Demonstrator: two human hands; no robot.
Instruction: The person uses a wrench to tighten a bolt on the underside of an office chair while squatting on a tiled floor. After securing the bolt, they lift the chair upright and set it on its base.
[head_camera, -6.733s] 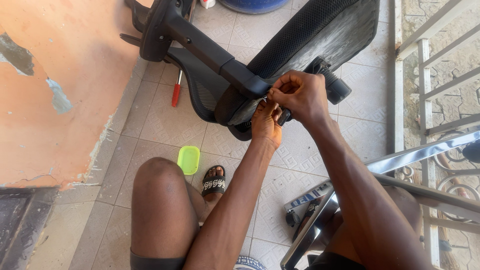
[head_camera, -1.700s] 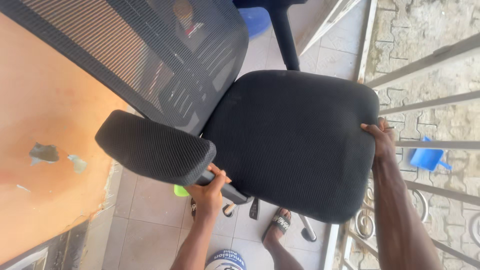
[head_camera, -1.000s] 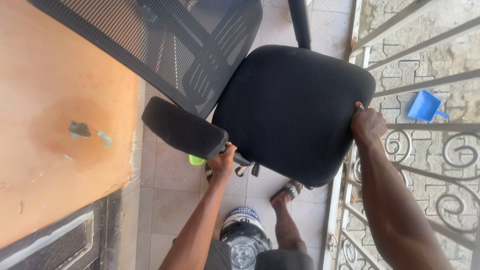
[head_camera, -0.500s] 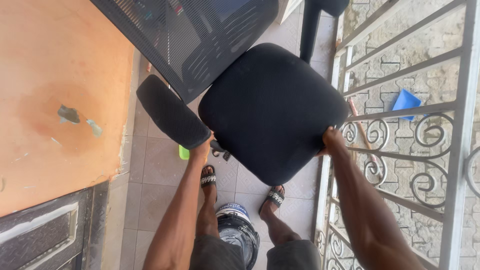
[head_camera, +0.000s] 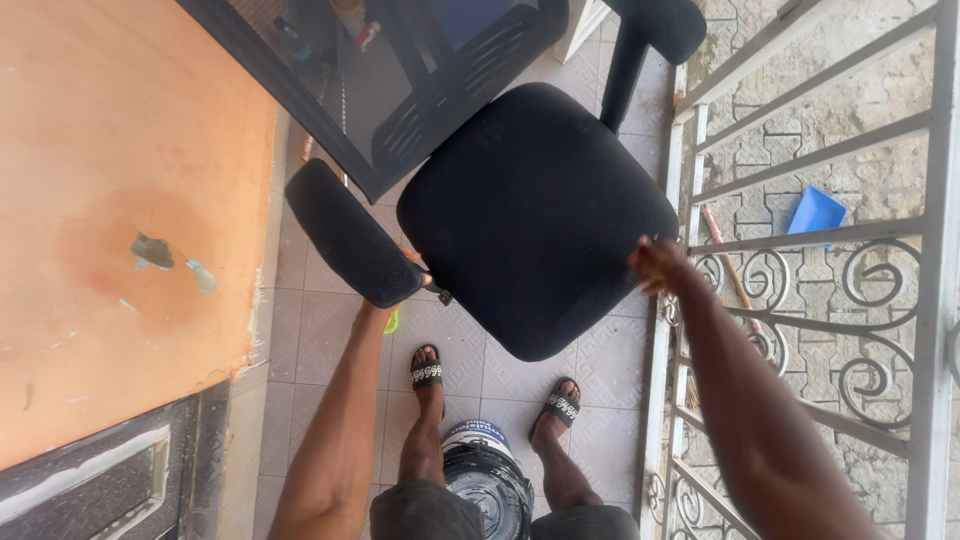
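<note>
1. The orange wall (head_camera: 120, 200) on my left is the biggest thing. It is smooth, with a few chipped spots.
2. The metal railing (head_camera: 800, 240) on my right has straight bars and curly swirls. It stands very close to the chair.
3. The office chair (head_camera: 535, 215) is in front of me, held up over the tiled floor (head_camera: 300, 330). Its seat is black, soft-looking cloth with round corners. Its back (head_camera: 400, 80) is a see-through black net in a hard frame.
4. The left armrest (head_camera: 350, 245) is long, black and bumpy like foam.
5. My right hand (head_camera: 655, 265) is at the seat's right edge, beside the railing. It looks blurry, so I cannot tell how tightly it grips.
6. My left hand (head_camera: 410, 275) is under the armrest, mostly hidden, so I cannot tell how my fingers close.
7. A round bucket (head_camera: 485, 480) sits between my legs, near my black sandals (head_camera: 427, 368).
8. A blue dustpan (head_camera: 815, 210) lies past the railing.
9. A small green thing (head_camera: 391, 322) peeks out by my left arm.
</note>
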